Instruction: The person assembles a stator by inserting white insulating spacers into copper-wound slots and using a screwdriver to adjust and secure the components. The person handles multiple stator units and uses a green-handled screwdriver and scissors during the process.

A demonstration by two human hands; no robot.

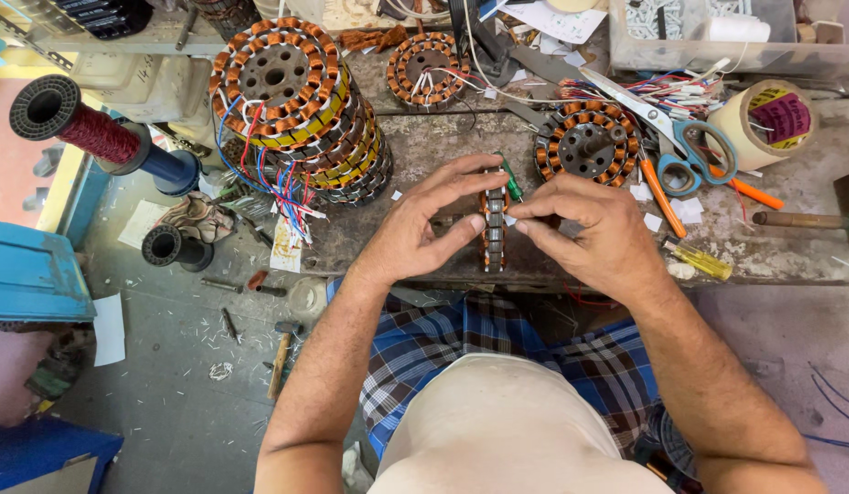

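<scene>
Person at a workbench (790, 265), both hands on one motor stator (494, 229) stood on edge at bench centre, just in front of the body. Left hand (424, 224) wraps its near side, fingers spread and curled onto the rim, thumb underneath: a loose cradle, not a fist. Right hand (584, 229) pinches at the top of the stator with thumb and forefinger closed on something small; a green-handled tool (510, 180) pokes up right there, cannot tell if the fingers actually grip it. Stator shows copper windings on the visible edge, so winding looks done or nearly; lead or insulation work on it seems to be in hand, my guess. At 11 o'clock a tall stack of wound stators (301, 110) with red and blue leads hanging, likely finished ones. At 1 o'clock one more wound stator (587, 140) lying flat, scissors (689, 151) beside it, tape roll (767, 119) at 2 o'clock. Red wire spool (95, 133) at 10 o'clock.
</scene>
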